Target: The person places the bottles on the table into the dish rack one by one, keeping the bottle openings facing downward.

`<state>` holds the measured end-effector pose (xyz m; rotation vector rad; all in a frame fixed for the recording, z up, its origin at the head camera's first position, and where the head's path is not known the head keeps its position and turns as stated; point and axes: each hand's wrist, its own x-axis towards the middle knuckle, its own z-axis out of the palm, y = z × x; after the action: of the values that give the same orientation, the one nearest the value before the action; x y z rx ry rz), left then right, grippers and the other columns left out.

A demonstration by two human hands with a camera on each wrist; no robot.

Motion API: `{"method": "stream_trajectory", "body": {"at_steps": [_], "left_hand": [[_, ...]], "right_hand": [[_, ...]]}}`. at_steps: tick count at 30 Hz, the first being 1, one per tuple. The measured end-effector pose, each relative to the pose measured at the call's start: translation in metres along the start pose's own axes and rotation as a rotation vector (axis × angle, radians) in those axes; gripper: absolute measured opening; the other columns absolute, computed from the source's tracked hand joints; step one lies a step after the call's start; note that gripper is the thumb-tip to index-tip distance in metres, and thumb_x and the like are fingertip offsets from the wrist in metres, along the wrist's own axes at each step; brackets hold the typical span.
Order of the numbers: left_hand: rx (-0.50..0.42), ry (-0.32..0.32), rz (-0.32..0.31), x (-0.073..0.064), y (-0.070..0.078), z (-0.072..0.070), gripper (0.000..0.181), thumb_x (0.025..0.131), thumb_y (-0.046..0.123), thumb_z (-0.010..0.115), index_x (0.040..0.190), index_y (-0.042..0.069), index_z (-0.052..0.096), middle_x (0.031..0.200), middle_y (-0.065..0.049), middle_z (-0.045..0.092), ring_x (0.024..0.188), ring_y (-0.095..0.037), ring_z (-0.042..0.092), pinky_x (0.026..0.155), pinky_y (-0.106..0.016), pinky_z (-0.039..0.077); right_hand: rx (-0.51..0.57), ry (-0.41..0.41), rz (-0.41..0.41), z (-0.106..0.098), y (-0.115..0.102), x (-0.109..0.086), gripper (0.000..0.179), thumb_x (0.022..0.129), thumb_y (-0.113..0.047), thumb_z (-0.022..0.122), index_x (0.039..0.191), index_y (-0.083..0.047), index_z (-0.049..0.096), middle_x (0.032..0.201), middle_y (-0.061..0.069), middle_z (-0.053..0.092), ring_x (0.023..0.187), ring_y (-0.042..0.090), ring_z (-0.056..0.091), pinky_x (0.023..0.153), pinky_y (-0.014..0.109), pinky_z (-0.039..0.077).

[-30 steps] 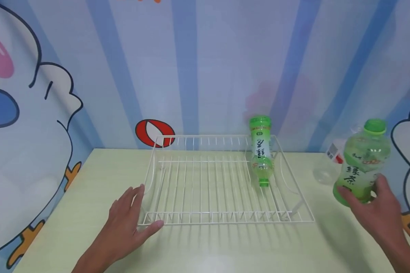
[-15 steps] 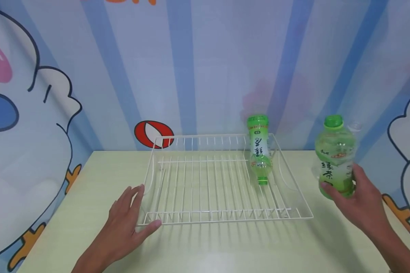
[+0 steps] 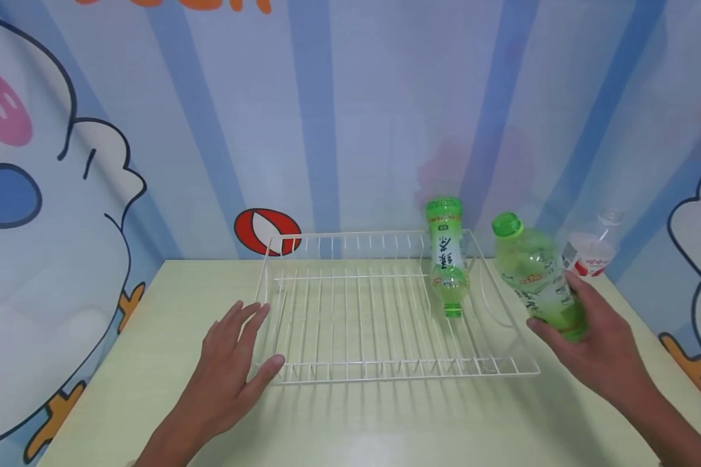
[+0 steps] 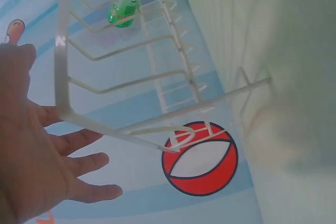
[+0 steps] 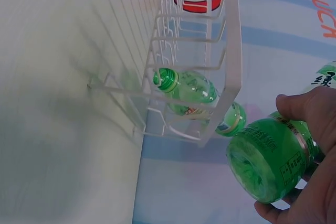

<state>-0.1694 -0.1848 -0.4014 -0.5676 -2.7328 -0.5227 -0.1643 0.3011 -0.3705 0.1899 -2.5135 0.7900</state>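
My right hand [image 3: 598, 347] grips a green tea bottle [image 3: 531, 272] near its base, off the table and tilted with its cap to the upper left. In the right wrist view the bottle's green base [image 5: 257, 169] faces the camera. A white wire dish rack [image 3: 356, 381] stands on the table. Inside its right end leans another green tea bottle [image 3: 446, 250], cap down. At the rack's left front corner is my left hand [image 3: 228, 373], fingers spread and holding nothing. The left wrist view shows those fingers [image 4: 86, 161] beside the rack's frame; whether they touch it I cannot tell.
A clear bottle [image 3: 592, 246] with a red and white label stands behind my right hand at the table's right back. The pale table [image 3: 350, 434] meets a blue striped wall with cartoon prints [image 3: 267, 231] right behind the rack.
My right hand has carried the green tea bottle left toward the rack and tipped it from upright. The clear bottle behind shows more fully. My left hand has shifted slightly.
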Motion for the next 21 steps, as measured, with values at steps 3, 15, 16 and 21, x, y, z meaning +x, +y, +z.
{"method": "stream_trajectory", "body": {"at_steps": [3, 15, 16, 21], "left_hand": [[0.000, 0.034, 0.031, 0.002, 0.004, -0.003, 0.070, 0.097, 0.040, 0.061, 0.154, 0.010, 0.032, 0.152, -0.015, 0.037, 0.145, -0.038, 0.022, 0.109, -0.070, 0.019], [-0.013, 0.142, 0.134, 0.009, 0.021, -0.007, 0.079, 0.093, 0.043, 0.065, 0.154, 0.010, 0.027, 0.150, -0.015, 0.040, 0.143, -0.037, 0.030, 0.108, -0.069, 0.024], [-0.017, 0.158, 0.148, 0.011, 0.024, -0.006, 0.082, 0.092, 0.044, 0.066, 0.154, 0.009, 0.026, 0.150, -0.015, 0.041, 0.143, -0.037, 0.031, 0.108, -0.068, 0.024], [-0.020, 0.207, 0.219, 0.017, 0.039, -0.001, 0.091, 0.083, 0.043, 0.075, 0.152, 0.007, 0.029, 0.149, -0.014, 0.043, 0.142, -0.035, 0.033, 0.108, -0.068, 0.026]], "right_hand": [[-0.005, 0.000, -0.040, 0.003, -0.005, 0.001, 0.088, 0.076, -0.008, 0.086, 0.150, -0.003, 0.038, 0.120, 0.026, 0.057, 0.095, 0.043, 0.057, 0.064, 0.055, 0.045], [-0.053, -0.025, -0.192, 0.014, -0.034, -0.003, 0.097, 0.067, -0.004, 0.090, 0.150, -0.008, 0.041, 0.115, 0.019, 0.059, 0.097, 0.034, 0.054, 0.069, 0.050, 0.042], [-0.059, -0.025, -0.208, 0.015, -0.036, -0.003, 0.098, 0.065, -0.003, 0.090, 0.150, -0.009, 0.041, 0.116, 0.018, 0.059, 0.098, 0.034, 0.054, 0.071, 0.050, 0.041], [-0.086, -0.018, -0.320, 0.023, -0.052, -0.004, 0.099, 0.060, -0.004, 0.092, 0.147, -0.011, 0.046, 0.127, 0.015, 0.059, 0.107, 0.035, 0.056, 0.078, 0.055, 0.040]]}}
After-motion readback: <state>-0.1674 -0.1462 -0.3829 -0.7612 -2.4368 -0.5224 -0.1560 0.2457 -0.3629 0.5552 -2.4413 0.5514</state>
